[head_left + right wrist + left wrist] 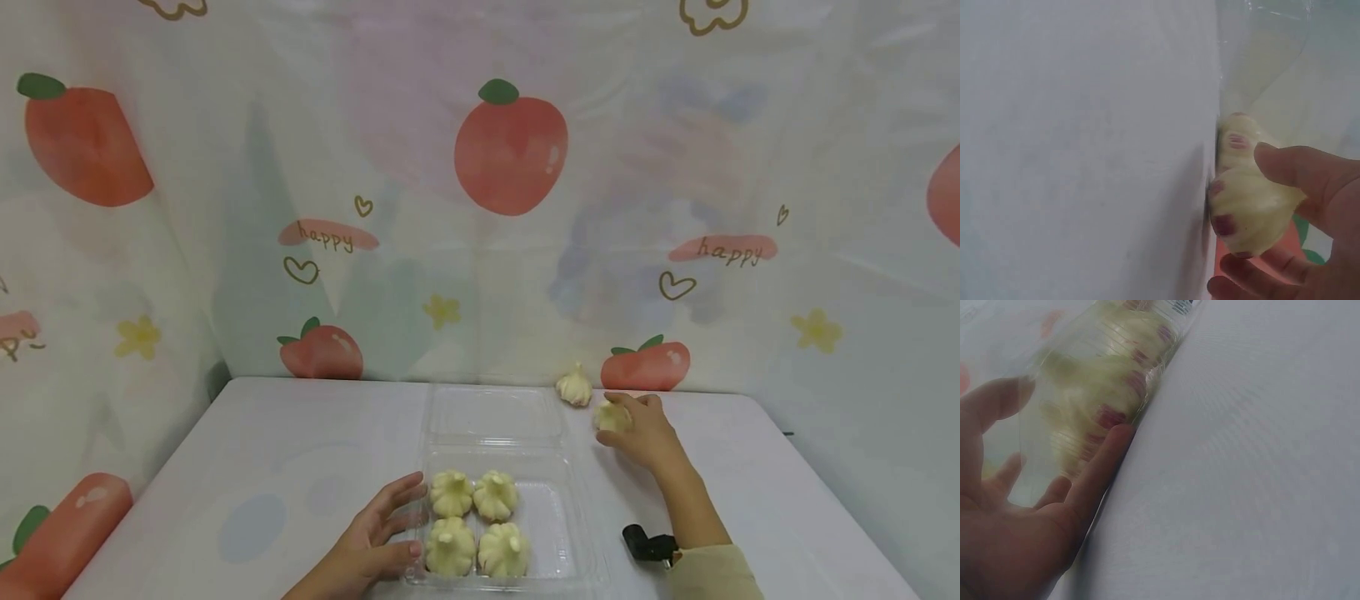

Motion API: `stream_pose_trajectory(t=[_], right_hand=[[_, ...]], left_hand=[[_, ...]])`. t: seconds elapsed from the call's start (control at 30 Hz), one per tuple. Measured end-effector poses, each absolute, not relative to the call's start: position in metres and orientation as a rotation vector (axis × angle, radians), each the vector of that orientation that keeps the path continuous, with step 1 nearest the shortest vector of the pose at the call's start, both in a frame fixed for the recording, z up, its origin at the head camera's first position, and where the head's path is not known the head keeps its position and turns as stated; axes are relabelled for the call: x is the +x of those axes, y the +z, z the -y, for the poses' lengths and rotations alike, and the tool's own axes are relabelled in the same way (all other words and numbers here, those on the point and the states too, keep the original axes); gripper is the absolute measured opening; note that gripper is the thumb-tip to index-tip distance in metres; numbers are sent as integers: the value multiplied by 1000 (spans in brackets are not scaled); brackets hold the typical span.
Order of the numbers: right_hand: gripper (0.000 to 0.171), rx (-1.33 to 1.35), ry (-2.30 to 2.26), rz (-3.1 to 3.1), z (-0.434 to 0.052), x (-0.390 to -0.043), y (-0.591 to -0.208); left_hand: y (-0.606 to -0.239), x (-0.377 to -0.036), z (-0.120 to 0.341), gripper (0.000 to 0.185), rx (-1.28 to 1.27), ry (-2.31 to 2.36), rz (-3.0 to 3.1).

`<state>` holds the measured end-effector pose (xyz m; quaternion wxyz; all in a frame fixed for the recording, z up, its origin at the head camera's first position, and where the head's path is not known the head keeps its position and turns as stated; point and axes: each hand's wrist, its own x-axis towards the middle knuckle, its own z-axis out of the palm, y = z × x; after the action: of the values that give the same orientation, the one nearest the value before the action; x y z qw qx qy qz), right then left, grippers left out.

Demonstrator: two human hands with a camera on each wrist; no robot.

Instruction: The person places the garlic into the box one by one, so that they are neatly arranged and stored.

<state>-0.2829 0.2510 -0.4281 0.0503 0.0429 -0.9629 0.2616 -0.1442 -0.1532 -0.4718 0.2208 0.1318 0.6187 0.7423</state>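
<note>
My right hand has its thumb and fingers around a pale garlic bulb near the table's back edge. Purple-red patches mark this garlic bulb in the right wrist view. Just behind it, a second garlic bulb stands with its stem up. My left hand rests its fairly straight fingers against the left side of a clear plastic box. Four garlic bulbs would be several: several garlic bulbs sit stem up in the box's left and middle part.
The box's clear lid is folded back flat toward the wall. A black angled object shows beside the right wrist. A printed cloth with fruit and hearts hangs behind the white table.
</note>
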Motion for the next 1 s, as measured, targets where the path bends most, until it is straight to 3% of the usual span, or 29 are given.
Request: stream_pose_trajectory(t=[0.5, 1.0], right_hand=[[38, 233, 833, 2916, -252, -285, -429], [29, 405, 926, 2801, -239, -277, -413]], left_hand=[[-471, -144, 153, 65, 364, 2052, -1728], [-470, -145, 154, 65, 414, 2066, -1729]])
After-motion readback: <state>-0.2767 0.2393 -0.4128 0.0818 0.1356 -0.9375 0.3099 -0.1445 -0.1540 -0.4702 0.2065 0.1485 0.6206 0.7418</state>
